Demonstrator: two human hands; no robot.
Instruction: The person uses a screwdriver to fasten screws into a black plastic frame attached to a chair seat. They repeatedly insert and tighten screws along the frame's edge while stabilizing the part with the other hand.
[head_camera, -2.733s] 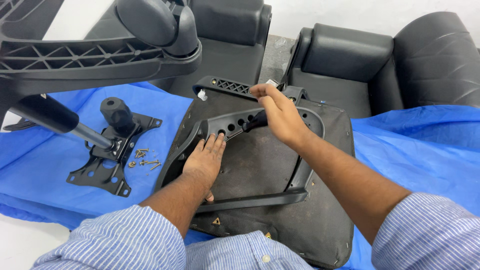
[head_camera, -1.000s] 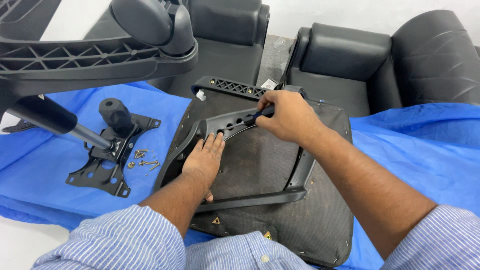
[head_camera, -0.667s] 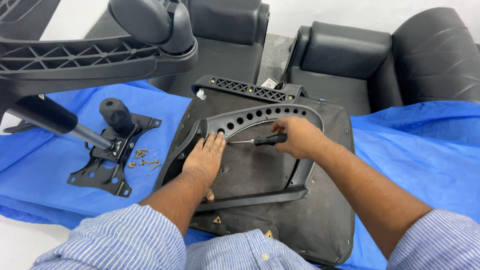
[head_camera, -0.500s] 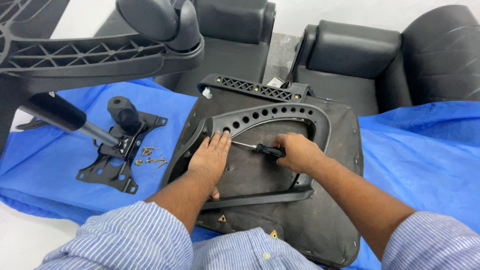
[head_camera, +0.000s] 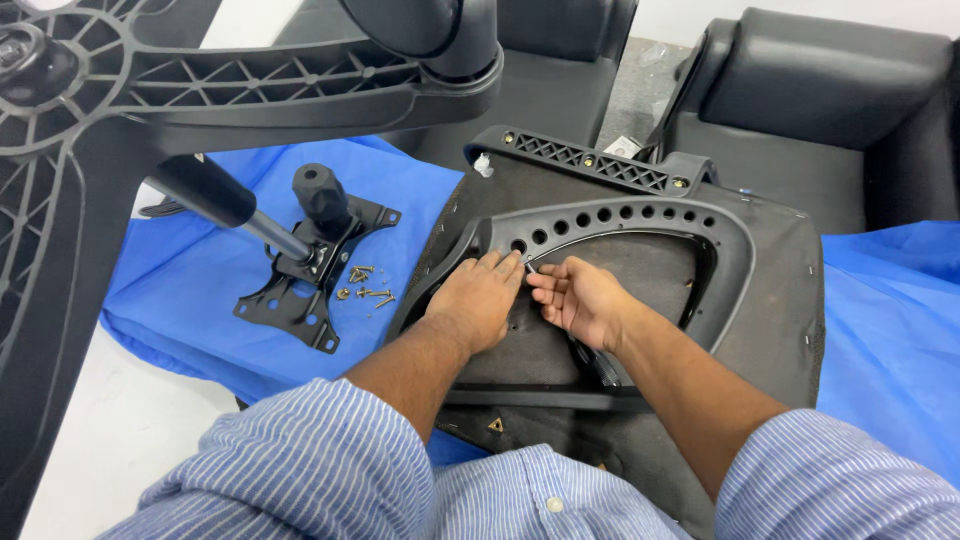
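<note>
An overturned black chair seat lies on a blue sheet, with a curved black armrest frame with a row of holes resting on it. My left hand lies flat on the seat, its fingertips against the frame's left end beside a hole. My right hand is close beside it and grips a black-handled screwdriver. The thin metal tip points at the spot by my left fingertips. The handle runs back under my right wrist, partly hidden.
A black star-shaped chair base with its gas cylinder looms at the upper left. A black tilt plate and several loose screws lie on the blue sheet. Black padded chair parts stand behind.
My right hand left the frame's far rim and came down and left with the screwdriver, ending next to my left hand. The left hand stayed put.
</note>
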